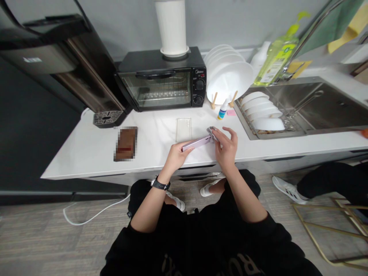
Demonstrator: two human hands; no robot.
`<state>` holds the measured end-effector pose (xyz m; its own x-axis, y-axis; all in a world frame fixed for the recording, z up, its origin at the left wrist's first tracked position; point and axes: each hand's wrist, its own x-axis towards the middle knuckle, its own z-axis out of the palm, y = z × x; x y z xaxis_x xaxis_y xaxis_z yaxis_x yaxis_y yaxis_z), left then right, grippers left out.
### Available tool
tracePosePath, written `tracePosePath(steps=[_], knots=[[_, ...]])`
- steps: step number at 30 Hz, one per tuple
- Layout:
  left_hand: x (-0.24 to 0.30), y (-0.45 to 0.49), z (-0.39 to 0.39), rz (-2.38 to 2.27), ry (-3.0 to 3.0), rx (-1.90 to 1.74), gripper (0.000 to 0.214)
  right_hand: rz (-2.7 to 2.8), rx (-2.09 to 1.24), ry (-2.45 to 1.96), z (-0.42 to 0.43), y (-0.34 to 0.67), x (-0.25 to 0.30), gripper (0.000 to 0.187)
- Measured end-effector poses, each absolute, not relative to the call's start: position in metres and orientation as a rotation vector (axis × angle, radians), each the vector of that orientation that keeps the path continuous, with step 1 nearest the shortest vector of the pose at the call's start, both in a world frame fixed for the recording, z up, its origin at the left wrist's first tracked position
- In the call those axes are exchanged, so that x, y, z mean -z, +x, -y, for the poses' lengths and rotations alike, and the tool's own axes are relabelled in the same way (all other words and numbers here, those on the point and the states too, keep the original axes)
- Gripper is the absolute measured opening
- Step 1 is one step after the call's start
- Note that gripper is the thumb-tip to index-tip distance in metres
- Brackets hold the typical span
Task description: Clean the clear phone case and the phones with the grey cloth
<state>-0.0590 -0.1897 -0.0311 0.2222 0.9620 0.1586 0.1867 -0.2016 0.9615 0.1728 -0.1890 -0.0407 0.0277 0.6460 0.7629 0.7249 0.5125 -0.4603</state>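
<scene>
Inspection finds your left hand (178,158) with fingers clamped on the lilac phone (197,143), while your right hand (225,147) pinches a grey cloth (213,134) against its end. The clear case (183,129) lies off the phone, on the worktop (86,168) just beyond your fingers.
</scene>
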Motion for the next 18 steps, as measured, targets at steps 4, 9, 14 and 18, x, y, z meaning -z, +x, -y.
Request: tracePosePath(steps=[4, 9, 14, 18], knots=[[0.032, -0.059, 0.189, -1.106, 1.587, -1.083, 0.042, 1.654, 0.069, -1.180, 0.190, 0.169, 0.041, 0.042], [0.031, -0.058, 0.190, -1.076, 1.566, -1.105, 0.040, 1.671, 0.088, -1.156, 0.191, 0.168, 0.039, 0.045], [0.026, -0.056, 0.190, -1.071, 1.515, -1.268, 0.041, 1.664, 0.076, -1.135, 0.188, 0.166, 0.041, 0.040], [0.022, -0.054, 0.189, -1.159, 1.396, -1.442, 0.038, 1.641, 0.007, -1.108, 0.185, 0.160, 0.043, 0.036]])
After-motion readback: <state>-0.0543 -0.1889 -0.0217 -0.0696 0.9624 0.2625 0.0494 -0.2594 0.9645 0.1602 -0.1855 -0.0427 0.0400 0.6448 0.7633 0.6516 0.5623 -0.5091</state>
